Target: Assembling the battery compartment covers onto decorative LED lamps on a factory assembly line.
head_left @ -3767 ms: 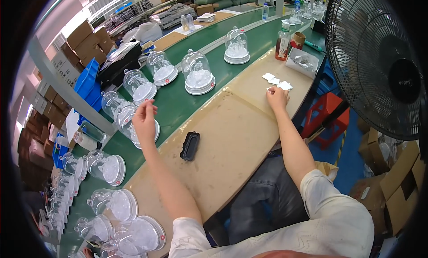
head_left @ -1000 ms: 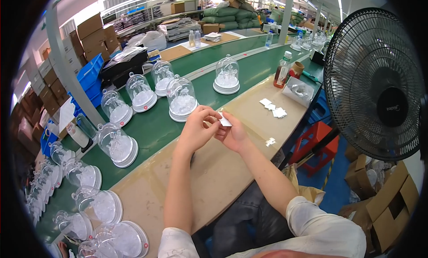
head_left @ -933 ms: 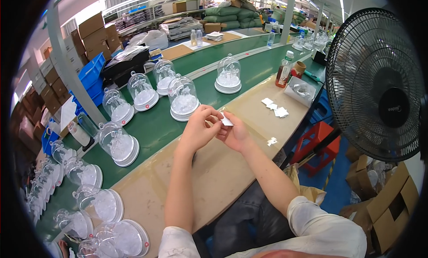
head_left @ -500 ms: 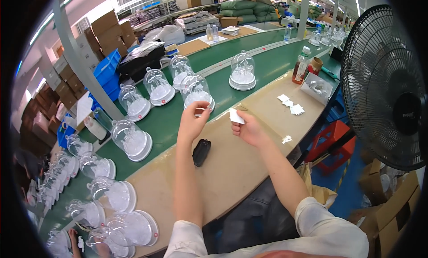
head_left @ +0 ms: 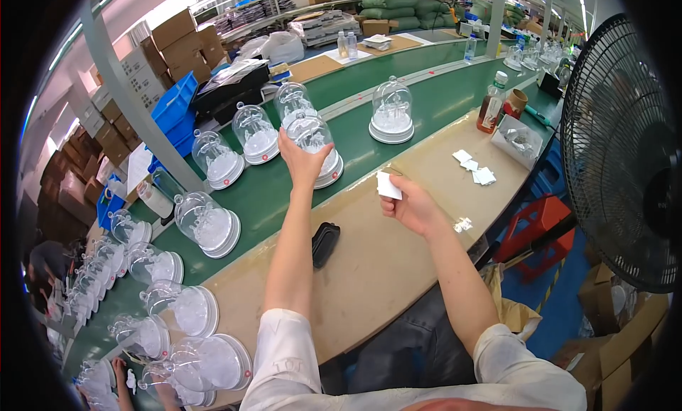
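My left hand (head_left: pixel 304 162) reaches out over the green belt. Its thumb and fingers are spread round the near side of a clear dome (head_left: pixel 308 132) with a white figure inside and a white round base; some fingertips are hidden. My right hand (head_left: pixel 412 203) is above the tan work surface, pinching a small white card (head_left: pixel 388 186) between thumb and fingers. Below and between my arms lies a black oblong case (head_left: pixel 326 245). Another covered dome (head_left: pixel 391 111) stands alone on the belt, right of my left hand.
Several more domes (head_left: pixel 207 224) crowd the left side. White cards (head_left: pixel 484 176), a drink bottle (head_left: pixel 491 103) and a clear plastic bag (head_left: pixel 517 141) sit to the right. A black fan (head_left: pixel 618 155) stands at far right. Another person's hands (head_left: pixel 121 375) show at lower left.
My left hand has moved forward and opened wider, from in front of the dome to round its side. My right hand still holds the card; the view has shifted slightly.
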{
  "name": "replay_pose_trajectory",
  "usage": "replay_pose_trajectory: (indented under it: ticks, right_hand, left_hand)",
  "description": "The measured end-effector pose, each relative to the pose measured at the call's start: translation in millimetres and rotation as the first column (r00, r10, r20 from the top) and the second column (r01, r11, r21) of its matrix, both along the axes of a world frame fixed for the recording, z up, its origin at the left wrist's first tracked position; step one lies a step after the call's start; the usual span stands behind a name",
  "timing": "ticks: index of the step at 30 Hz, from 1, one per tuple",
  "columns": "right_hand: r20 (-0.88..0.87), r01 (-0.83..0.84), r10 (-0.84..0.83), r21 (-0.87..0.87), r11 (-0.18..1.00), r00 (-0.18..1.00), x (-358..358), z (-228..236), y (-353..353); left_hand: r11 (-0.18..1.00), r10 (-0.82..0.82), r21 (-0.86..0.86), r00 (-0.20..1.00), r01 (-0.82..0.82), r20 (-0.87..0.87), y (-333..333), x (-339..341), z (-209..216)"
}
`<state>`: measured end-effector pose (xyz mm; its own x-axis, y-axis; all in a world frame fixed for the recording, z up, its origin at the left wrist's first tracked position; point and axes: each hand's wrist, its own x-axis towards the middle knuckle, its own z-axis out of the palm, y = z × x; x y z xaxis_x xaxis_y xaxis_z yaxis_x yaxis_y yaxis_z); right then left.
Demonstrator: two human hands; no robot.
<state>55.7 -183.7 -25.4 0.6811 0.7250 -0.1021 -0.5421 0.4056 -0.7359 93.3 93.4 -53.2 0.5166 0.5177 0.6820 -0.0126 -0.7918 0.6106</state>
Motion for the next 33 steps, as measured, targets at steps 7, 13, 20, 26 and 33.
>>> replay_pose_trajectory:
  ticks: [7,13,20,26,33]
  right_hand:
    - [0.121,-0.101,0.105,-0.043,0.994,0.987,-5,15,-5]
    - [0.166,0.023,-0.032,0.055,0.998,0.986,-41,76,-24]
    - [0.565,0.047,-0.123,0.146,0.988,0.816,-113,139,-36]
    - [0.639,0.348,-0.451,0.289,0.892,0.623,-115,142,-48]
    - [0.629,0.442,-0.644,0.474,0.761,0.435,-142,158,-37]
  left_hand:
    - [0.965,0.073,-0.259,0.985,-0.031,0.155,23,-27,17]
    - [0.125,-0.111,-0.731,0.742,0.67,0.661,-2,-105,72]
    - [-0.506,-0.051,-0.336,0.361,0.794,0.931,-66,-161,116]
    - [-0.262,-0.264,-0.473,0.409,0.841,0.873,-78,-177,131]
    - [0.316,-0.47,-0.49,0.583,0.812,0.663,-56,-185,105]
